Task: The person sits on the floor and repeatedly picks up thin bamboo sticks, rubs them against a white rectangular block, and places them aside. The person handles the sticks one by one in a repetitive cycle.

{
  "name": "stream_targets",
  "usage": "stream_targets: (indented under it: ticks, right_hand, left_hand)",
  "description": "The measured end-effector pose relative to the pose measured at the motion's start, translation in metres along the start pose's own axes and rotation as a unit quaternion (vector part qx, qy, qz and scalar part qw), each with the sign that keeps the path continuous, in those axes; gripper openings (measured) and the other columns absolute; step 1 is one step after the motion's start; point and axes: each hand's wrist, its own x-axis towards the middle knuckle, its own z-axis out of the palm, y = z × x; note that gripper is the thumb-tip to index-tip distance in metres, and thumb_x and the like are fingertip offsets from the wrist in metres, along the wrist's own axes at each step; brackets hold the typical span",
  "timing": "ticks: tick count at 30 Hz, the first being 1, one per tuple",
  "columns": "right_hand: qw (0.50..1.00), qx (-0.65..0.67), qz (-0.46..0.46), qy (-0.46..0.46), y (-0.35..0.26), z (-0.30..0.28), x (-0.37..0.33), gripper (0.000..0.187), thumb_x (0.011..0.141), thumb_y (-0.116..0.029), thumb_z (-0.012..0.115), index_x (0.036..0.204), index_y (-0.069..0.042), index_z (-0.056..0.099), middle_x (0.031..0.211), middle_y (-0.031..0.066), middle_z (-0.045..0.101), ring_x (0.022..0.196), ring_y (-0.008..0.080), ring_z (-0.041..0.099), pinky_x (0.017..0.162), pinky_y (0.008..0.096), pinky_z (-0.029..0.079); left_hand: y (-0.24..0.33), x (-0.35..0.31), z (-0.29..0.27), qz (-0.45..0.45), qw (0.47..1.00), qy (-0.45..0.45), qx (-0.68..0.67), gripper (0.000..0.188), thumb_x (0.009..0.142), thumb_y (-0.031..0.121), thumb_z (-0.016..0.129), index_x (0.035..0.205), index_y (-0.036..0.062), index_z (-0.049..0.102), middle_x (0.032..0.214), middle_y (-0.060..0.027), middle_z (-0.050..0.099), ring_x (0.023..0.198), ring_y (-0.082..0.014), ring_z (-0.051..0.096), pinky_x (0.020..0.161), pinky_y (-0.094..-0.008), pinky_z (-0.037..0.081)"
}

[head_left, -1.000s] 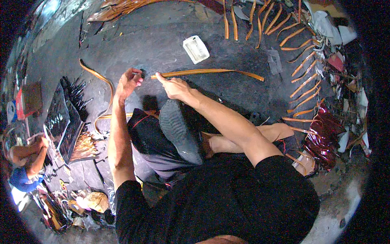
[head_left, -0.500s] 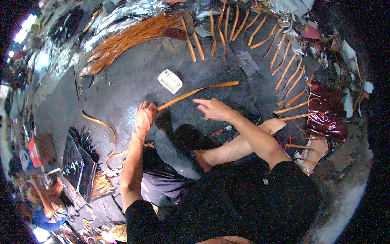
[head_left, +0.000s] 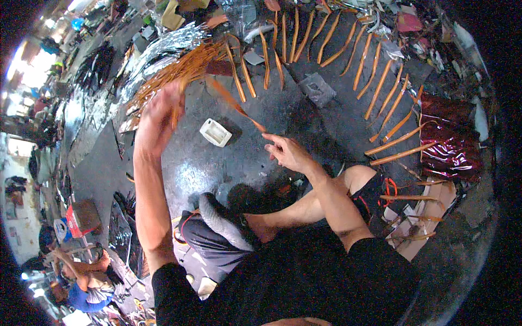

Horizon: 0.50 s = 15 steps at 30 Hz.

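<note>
Nearest, your black shirt (head_left: 304, 277) runs off the lower edge. Beyond it, your shoe (head_left: 224, 221) shows its grey sole, and your bare right knee (head_left: 360, 178) sticks up to the right; part of that leg is hidden behind your right forearm.

Right hand (head_left: 292, 154): index finger stretched out, the others curled below it, thumb partly hidden. The fingertip lies at the near end of the brown strip (head_left: 237, 107); touching or just short of it, you cannot tell from here.

That strip slants up from your right fingertip toward your left hand, smeared by motion, its far end hard to make out. Left hand (head_left: 160, 117): raised, badly blurred. Fingers bunched toward the strip's far end; whether they pinch it, cannot tell.

Between your hands and nearer than the strip, a white tray (head_left: 216, 132) sits on the dark floor (head_left: 331, 130). Farther, a clear plastic bag (head_left: 317, 89) lies flat, contents unclear. An arc of laid-out strips (head_left: 378, 89) curves along the far and right sides, some ends lost over the shiny red sheet (head_left: 451, 141). Far left, your hand partly covers an orange bundle (head_left: 171, 70).
</note>
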Motion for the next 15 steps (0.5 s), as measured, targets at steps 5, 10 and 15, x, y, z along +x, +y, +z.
stream_targets:
  ticks: [5,10,15]
  right_hand:
    - [0.998,-0.033,-0.016,0.042,0.012,-0.009,0.004,0.041,0.096,-0.023,0.053,0.135,-0.009,0.048,0.071,0.0059,0.065,0.058,0.0130,0.057,0.059,0.0309,0.049]
    - [0.997,-0.034,-0.005,0.072,0.007,-0.015,0.009,0.041,0.094,-0.023,0.057,0.133,-0.010,0.051,0.073,0.0089,0.067,0.067,0.0212,0.066,0.065,0.0355,0.051]
    - [0.994,-0.071,-0.029,0.083,0.022,-0.020,0.014,0.041,0.093,-0.022,0.058,0.132,-0.010,0.051,0.075,0.0089,0.068,0.067,0.0205,0.065,0.065,0.0347,0.051]
  left_hand:
    - [0.025,0.137,0.021,0.153,0.974,-0.003,0.165,0.029,0.094,0.025,0.058,0.112,0.0024,0.061,0.091,-0.0009,0.060,0.074,-0.0077,0.050,0.063,-0.0229,0.040]
    - [0.023,0.221,-0.002,0.227,0.964,0.102,0.097,0.024,0.091,0.020,0.058,0.108,0.0043,0.064,0.082,0.0005,0.059,0.063,-0.0079,0.045,0.057,-0.0225,0.036]
    - [-0.088,0.250,-0.034,0.185,0.941,0.169,0.229,0.025,0.089,0.022,0.057,0.105,0.0049,0.065,0.081,-0.0014,0.060,0.065,-0.0098,0.050,0.056,-0.0269,0.040]
